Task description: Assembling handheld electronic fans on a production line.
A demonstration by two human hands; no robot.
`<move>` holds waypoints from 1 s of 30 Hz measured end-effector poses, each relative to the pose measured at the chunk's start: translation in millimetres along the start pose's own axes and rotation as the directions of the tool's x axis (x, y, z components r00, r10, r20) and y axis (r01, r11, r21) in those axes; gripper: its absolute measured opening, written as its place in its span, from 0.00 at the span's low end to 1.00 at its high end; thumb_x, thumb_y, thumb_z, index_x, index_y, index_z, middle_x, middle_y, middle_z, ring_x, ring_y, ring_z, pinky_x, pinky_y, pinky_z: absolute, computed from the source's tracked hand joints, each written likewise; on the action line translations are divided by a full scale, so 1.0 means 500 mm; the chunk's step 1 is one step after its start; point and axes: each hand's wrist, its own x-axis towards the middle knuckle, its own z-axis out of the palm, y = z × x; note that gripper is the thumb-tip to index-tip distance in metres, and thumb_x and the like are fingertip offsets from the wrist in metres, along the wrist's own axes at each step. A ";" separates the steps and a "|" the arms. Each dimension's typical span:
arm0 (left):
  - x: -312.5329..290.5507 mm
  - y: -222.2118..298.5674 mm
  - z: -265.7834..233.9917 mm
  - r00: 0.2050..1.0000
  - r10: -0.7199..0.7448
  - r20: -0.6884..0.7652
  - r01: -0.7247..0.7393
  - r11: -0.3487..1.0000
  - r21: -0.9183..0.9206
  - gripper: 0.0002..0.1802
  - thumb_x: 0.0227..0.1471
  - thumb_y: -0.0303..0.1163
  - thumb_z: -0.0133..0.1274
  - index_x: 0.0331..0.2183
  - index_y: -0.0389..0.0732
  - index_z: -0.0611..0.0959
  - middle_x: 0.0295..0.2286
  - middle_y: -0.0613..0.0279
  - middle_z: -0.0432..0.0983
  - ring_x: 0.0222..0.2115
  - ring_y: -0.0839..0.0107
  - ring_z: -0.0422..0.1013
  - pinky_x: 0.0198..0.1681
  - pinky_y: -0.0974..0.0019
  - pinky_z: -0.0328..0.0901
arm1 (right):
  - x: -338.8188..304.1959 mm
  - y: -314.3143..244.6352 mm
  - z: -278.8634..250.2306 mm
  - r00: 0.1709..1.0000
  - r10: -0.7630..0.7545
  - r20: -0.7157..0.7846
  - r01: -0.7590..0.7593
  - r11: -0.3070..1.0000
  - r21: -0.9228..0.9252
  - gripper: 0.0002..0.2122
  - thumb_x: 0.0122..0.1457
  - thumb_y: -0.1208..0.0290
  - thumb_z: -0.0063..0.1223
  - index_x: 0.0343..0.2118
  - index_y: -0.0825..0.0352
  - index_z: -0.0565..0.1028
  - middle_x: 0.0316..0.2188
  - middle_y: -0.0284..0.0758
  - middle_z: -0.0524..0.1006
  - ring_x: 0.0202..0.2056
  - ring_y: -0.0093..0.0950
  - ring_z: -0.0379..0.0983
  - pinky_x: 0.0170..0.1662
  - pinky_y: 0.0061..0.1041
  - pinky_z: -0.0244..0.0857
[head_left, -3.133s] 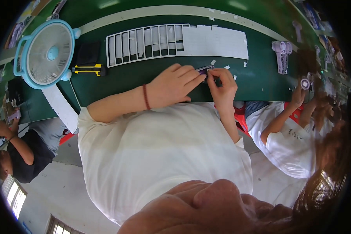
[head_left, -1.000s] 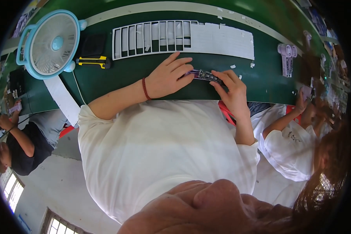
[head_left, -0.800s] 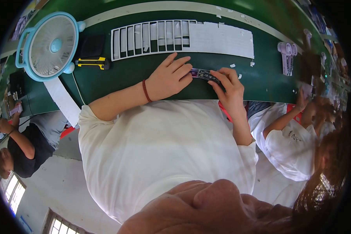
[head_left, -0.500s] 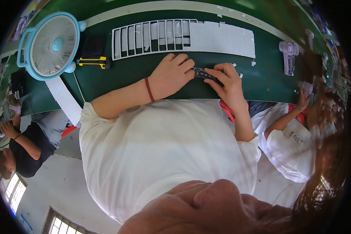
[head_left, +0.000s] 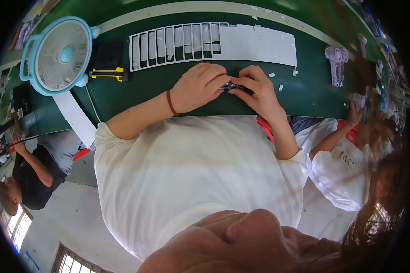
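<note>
Over the near part of the green table, both my hands are closed on a narrow black circuit board (head_left: 231,85) with small pale markings. My left hand (head_left: 197,87), a dark red bracelet at its wrist, grips the board's left end and hides it. At the other end, the thumb and fingers of my right hand (head_left: 259,90) pinch the board. Only a short stretch of it shows between my fingertips. Just beyond my hands lies a long white card sheet (head_left: 259,43), its left half cut into a row of slots.
A light-blue fan (head_left: 66,54) stands at the left, with a yellow-and-black utility knife (head_left: 109,74) and a black flat object (head_left: 108,53) beside it. Pale purple handheld devices (head_left: 337,66) lie right. A white strip (head_left: 75,113) overhangs the near edge. Co-workers sit on both sides.
My right hand has moved a little left, closer to my left hand, so less of the circuit board shows. At far left, a co-worker's arms have shifted.
</note>
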 end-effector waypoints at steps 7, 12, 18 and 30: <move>-0.015 -0.018 0.004 0.986 0.168 0.013 -0.169 0.978 0.125 0.15 0.50 0.29 0.61 0.43 0.42 0.86 0.44 0.62 0.77 0.50 0.61 0.74 0.56 0.51 0.69 | -0.061 -0.019 0.034 0.984 -0.101 -0.148 0.046 0.940 -0.338 0.23 0.51 0.70 0.73 0.52 0.63 0.82 0.58 0.39 0.77 0.57 0.42 0.74 0.59 0.45 0.68; -0.002 -0.012 0.005 0.987 0.157 0.033 -0.160 0.981 0.106 0.15 0.50 0.28 0.60 0.42 0.42 0.86 0.43 0.62 0.78 0.52 0.61 0.73 0.55 0.53 0.69 | -0.109 -0.004 0.084 0.987 -0.062 -0.147 0.000 0.922 -0.387 0.27 0.55 0.68 0.70 0.59 0.65 0.76 0.62 0.37 0.75 0.65 0.44 0.68 0.70 0.53 0.54; 0.021 0.013 -0.039 0.991 -0.037 0.127 0.064 0.974 -0.217 0.28 0.49 0.37 0.70 0.50 0.40 0.80 0.54 0.52 0.72 0.56 0.51 0.69 0.60 0.52 0.66 | -0.071 -0.023 0.049 0.990 -0.076 -0.115 0.024 0.914 -0.404 0.36 0.47 0.63 0.74 0.61 0.64 0.73 0.64 0.39 0.72 0.66 0.43 0.65 0.70 0.56 0.49; 0.123 -0.101 -0.107 0.981 -0.188 -0.057 0.164 0.943 -0.289 0.27 0.58 0.31 0.63 0.57 0.41 0.75 0.58 0.49 0.72 0.66 0.46 0.62 0.69 0.50 0.56 | 0.040 0.056 -0.123 0.893 0.065 -0.445 -0.265 0.876 -0.403 0.31 0.49 0.72 0.75 0.58 0.66 0.74 0.49 0.45 0.78 0.46 0.45 0.79 0.46 0.37 0.77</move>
